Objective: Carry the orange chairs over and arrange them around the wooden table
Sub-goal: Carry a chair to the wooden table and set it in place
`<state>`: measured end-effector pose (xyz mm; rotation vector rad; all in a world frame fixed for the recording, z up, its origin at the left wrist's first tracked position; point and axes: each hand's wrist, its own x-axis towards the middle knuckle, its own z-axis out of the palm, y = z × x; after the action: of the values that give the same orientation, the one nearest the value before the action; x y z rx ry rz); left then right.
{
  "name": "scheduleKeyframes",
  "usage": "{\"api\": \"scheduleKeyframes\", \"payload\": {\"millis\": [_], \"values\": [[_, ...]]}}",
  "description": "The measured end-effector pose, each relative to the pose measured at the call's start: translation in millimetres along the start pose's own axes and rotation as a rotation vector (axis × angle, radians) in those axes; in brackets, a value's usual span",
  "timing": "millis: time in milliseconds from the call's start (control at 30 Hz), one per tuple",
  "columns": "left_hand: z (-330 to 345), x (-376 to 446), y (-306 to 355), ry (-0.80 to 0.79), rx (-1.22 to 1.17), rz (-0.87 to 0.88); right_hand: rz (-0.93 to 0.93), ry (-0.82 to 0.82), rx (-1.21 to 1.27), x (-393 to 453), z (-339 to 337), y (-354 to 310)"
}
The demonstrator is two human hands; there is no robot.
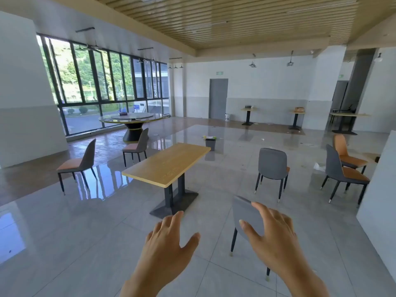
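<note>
Grey tiled floor [107,243] – broad open span around wooden tabletop [169,161], nearest chair [246,213] just beside spread right hand [272,234], left hand [169,247] spread, holding nothing.

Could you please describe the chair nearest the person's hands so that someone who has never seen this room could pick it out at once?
Start at the wooden table in the middle of the tiled floor. Just in front of its near right corner, closest to the camera, stands the chair, its grey back towards the viewer. Unlike the other chairs, it is partly covered by the right hand reaching for its backrest.
</note>
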<state>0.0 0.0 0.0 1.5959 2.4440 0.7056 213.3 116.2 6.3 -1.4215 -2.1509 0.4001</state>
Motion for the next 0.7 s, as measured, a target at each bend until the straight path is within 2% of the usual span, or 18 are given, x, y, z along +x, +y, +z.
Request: {"api": "scheduleKeyframes", "payload": {"millis": [267, 533, 700], "values": [[74.8, 85.7, 18.1, -0.21, -0.011, 0.066, 0.198, -0.071, 0.033, 51.8, 31.5, 80.8], [141.6, 218.3, 90.8, -0.244, 0.017, 0.125, 0.302, -0.057, 0.07, 170.5, 36.6, 180.9], [169.5, 311.5, 140.0, -0.227, 0.058, 0.148, 0.297, -0.026, 0.135, 268.6, 25.8, 229.2]]}}
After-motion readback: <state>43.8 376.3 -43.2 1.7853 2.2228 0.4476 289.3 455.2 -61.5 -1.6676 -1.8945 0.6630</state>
